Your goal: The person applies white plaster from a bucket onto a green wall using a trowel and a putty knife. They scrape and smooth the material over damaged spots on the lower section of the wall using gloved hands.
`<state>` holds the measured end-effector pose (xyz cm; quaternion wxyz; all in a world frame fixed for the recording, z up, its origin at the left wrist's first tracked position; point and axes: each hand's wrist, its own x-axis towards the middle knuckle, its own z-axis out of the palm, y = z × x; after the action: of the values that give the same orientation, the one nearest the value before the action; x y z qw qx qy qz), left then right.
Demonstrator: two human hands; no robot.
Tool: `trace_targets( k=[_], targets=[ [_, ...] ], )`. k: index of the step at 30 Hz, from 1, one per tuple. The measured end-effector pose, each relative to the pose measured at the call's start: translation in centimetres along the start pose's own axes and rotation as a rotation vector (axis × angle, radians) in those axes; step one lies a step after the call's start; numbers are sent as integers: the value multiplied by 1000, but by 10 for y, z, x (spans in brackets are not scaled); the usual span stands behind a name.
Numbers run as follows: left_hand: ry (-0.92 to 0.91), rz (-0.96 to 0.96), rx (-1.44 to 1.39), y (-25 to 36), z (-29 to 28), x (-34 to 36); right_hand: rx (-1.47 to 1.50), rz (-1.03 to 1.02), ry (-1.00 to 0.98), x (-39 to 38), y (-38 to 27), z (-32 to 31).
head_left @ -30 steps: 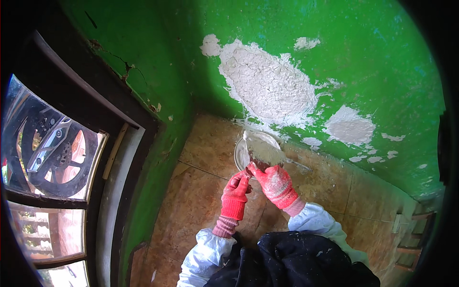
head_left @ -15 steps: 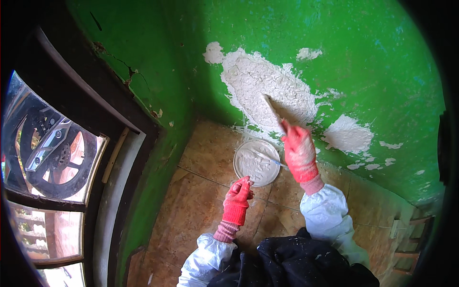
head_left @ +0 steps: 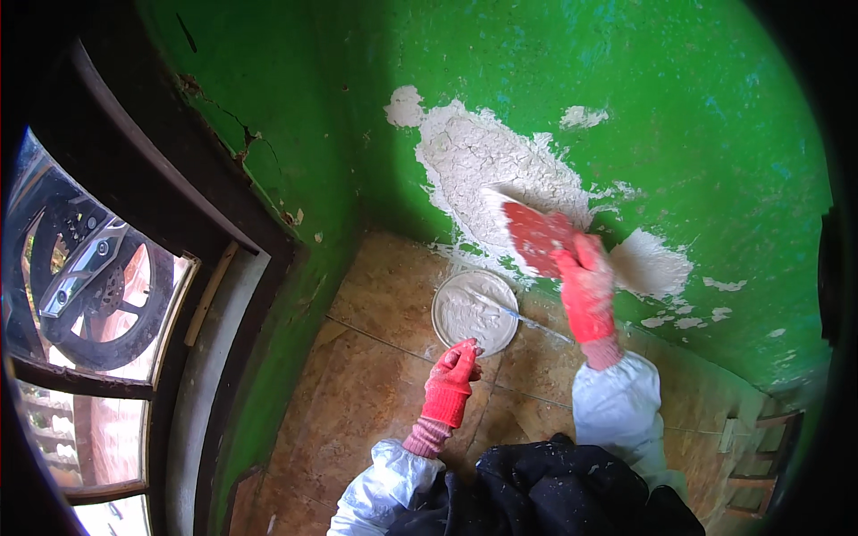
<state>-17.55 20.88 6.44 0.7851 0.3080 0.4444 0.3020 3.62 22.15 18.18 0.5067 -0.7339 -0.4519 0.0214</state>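
Right hand (head_left: 585, 279) grips red flat spreader (head_left: 534, 239) over rough white patch (head_left: 478, 147) on green wall (head_left: 679, 134), contact unclear, crumbs possibly lifting if edge drags; left hand (head_left: 452, 382), fingers drawn together, contents unclear, near round tub (head_left: 433, 313), whose jutting stick (head_left: 527, 319) right sleeve (head_left: 617, 393) might catch.

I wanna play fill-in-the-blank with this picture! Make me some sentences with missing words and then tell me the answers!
1. The right hand holds a flat tool whose visible face is mostly ____.
2. The painted wall around the white patches is ____.
3. The rim of the tub is shaped like a ____.
4. The left hand is wearing a ____.

Missing words: red; green; circle; glove.
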Motion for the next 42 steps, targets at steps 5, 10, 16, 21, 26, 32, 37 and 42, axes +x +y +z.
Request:
trace_targets(
  k=[5,10,16,21,26,32,37,42],
  targets=[
    [-51,18,71,-3,9,-4,-28,-125,160,27,12,13],
    [-51,-7,63,-1,7,-5,66,49,255,9,-3,-26],
    [-82,-5,51,-7,11,-6,382,199,105,0,3,-5],
    [-87,-26,56,-3,17,-12,58,21,92,31,-5,12],
    [-72,-14,-39,-8,8,-8,233,132,272,18,-27,-17],
    [-108,-65,21,-7,21,-8,80,86,-71,9,-20,23],
    [-117,-11,-31,-3,27,-13,-166,-203,154,42,-9,33],
    [-124,5,-86,-9,25,-10,260,81,282,17,-32,0]
  ],
)
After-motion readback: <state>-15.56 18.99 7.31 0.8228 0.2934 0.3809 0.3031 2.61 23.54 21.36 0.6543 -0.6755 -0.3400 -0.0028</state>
